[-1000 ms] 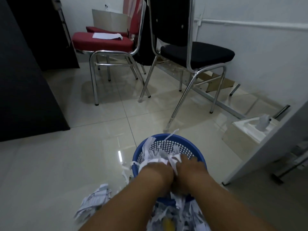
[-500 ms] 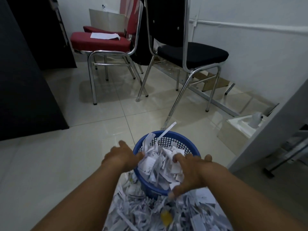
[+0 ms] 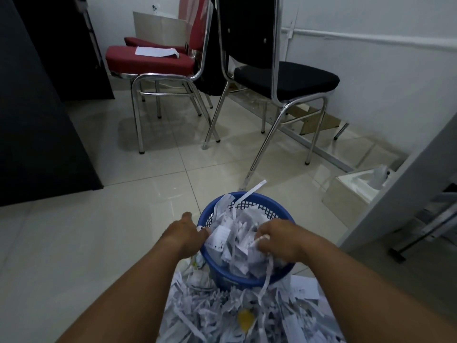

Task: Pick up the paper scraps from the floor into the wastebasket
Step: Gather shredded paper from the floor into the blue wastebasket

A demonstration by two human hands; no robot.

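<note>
Blue plastic rim sits under your left hand (image 3: 186, 235), whose fingers curl against the near-left edge of the wastebasket (image 3: 247, 280); whether they clamp the rim or only press on it is not clear. Your right hand (image 3: 277, 240) is apart from the left, over the right side of the basket, fingers curled into the heaped paper scraps (image 3: 232, 238), with a strip trailing down over the near rim. The basket is filled above its rim with white shreds, and one long strip (image 3: 252, 191) sticks up past the far edge.

More shredded paper (image 3: 222, 315) lies in a thick pile on the floor tiles (image 3: 99, 243) just before the basket, between your forearms, touching its base; a yellow bit (image 3: 244, 318) shows among it.

Left of the basket the tiles lie open as far as a dark cabinet (image 3: 37, 120). Ahead, a black chair (image 3: 284, 78) has a leg near the far rim, and a red chair (image 3: 153, 60) behind it bears a sheet of paper (image 3: 155, 51). To the right a white panel (image 3: 408, 189) and a small white box (image 3: 353, 189) close in the room.
</note>
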